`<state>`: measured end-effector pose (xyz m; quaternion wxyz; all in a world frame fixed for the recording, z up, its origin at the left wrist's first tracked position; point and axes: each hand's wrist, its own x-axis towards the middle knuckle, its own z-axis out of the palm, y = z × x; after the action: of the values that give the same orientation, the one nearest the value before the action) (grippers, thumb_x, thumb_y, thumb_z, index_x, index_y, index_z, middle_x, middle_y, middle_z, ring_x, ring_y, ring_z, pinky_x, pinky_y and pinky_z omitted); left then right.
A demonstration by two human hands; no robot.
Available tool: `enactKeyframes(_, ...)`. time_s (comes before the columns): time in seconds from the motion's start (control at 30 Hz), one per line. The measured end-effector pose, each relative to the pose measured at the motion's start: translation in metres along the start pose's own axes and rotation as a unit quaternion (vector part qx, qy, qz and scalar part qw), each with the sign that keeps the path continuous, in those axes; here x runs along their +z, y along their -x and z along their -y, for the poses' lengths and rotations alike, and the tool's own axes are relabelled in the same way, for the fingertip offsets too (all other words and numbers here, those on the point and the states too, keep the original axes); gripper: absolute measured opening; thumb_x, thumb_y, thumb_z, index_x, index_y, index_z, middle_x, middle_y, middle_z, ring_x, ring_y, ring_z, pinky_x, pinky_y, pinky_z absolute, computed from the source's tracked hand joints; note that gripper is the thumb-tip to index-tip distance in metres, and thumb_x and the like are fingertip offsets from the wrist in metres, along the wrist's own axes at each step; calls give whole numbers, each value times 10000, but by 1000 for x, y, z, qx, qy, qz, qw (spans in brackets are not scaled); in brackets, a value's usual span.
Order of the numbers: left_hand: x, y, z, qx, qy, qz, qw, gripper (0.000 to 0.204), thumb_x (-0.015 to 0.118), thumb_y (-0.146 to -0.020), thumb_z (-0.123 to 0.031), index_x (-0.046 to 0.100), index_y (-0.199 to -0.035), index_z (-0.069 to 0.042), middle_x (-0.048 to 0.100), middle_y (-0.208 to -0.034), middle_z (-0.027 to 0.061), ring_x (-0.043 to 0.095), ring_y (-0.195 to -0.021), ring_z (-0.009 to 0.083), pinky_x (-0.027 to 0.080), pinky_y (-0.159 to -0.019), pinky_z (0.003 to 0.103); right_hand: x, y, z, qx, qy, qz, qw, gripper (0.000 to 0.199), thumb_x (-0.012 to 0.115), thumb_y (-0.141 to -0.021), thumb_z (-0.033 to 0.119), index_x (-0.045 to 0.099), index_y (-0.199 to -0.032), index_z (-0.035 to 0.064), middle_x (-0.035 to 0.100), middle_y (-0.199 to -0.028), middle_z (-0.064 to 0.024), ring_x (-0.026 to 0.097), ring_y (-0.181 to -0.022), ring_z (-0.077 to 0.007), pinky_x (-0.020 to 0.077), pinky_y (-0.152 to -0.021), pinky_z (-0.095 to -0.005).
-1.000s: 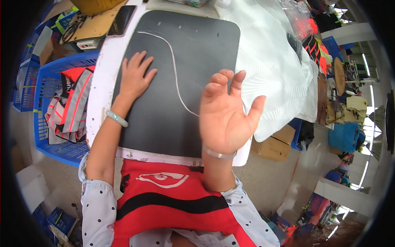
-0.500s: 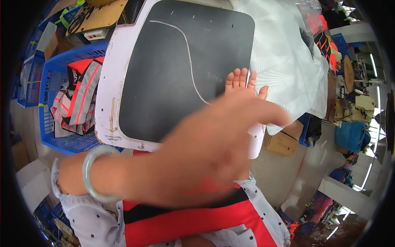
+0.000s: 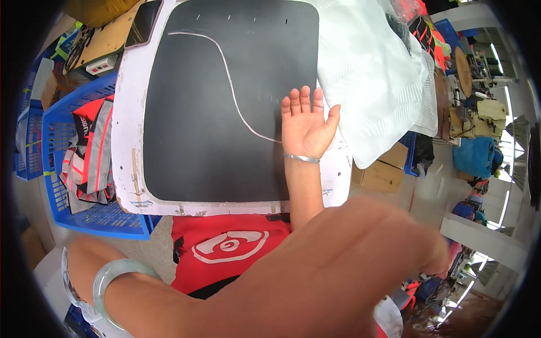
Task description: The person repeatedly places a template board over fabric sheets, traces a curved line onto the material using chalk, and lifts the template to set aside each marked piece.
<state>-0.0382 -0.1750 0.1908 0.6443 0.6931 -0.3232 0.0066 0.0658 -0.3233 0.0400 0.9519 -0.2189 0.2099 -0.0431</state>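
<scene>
My right hand [image 3: 307,128] lies palm up at the right edge of a black mat [image 3: 197,135], fingers stretched out and nothing in it. A silver bracelet [image 3: 301,158] circles that wrist. Close to the camera, my left hand [image 3: 377,242] reaches across my right forearm toward the lower right. Its fingers are turned away and smeared. A pale green bangle [image 3: 107,281] sits on the left wrist. A thin white cord [image 3: 232,90] curves over the mat, its lower end meeting my right hand. Red cloth with a white emblem [image 3: 228,248] covers my lap.
The mat rests on a white board [image 3: 127,135] with worn edges. A dark phone [image 3: 144,23] lies at its upper left. Crumpled white sheeting [image 3: 372,84] spreads to the right, near a cardboard box [image 3: 380,174]. Left stands a blue basket [image 3: 101,219] with reflective garments [image 3: 90,155].
My left hand has moved down and right, uncovering my right palm and wrist. The view has shifted, so the board sits farther left and more red cloth shows.
</scene>
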Motion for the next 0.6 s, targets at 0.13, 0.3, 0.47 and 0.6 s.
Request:
enactKeyframes(0.13,3,-5,10,-4,-5,-9,1000,400,431,-926,-90,485,-1317,-21,593,-1142,122,569,-1079,236,438,-958,365,-2,-2,0,8,-8,-2,1000,494,377,-989,526,466,-1158,70,524,-1097,-102,538,-985,-264,456,-867,-425)
enactKeyframes(0.3,7,-1,1,8,-3,0,1000,408,428,-934,-115,470,-1331,-29,594,-1143,126,570,-1090,252,436,-964,379,-7,-6,-6,-9,3,14,1000,496,435,-965,531,492,-1138,70,575,-1075,-123,548,-987,-292,463,-887,-452)
enactKeyframes(0.47,2,-2,-10,14,17,13,1000,417,425,-942,-140,455,-1345,-36,595,-1144,130,570,-1101,267,435,-970,392,-14,-6,1,6,-22,23,999,501,409,-976,530,483,-1152,67,565,-1080,-107,551,-996,-267,461,-853,-425)
enactKeyframes(0.6,-5,1,-17,29,51,-5,998,425,423,-948,-160,442,-1356,-42,595,-1145,133,571,-1109,280,435,-974,403,-16,-8,9,17,-61,18,998,513,414,-968,548,500,-1134,70,572,-1078,-116,558,-984,-273,464,-883,-429)
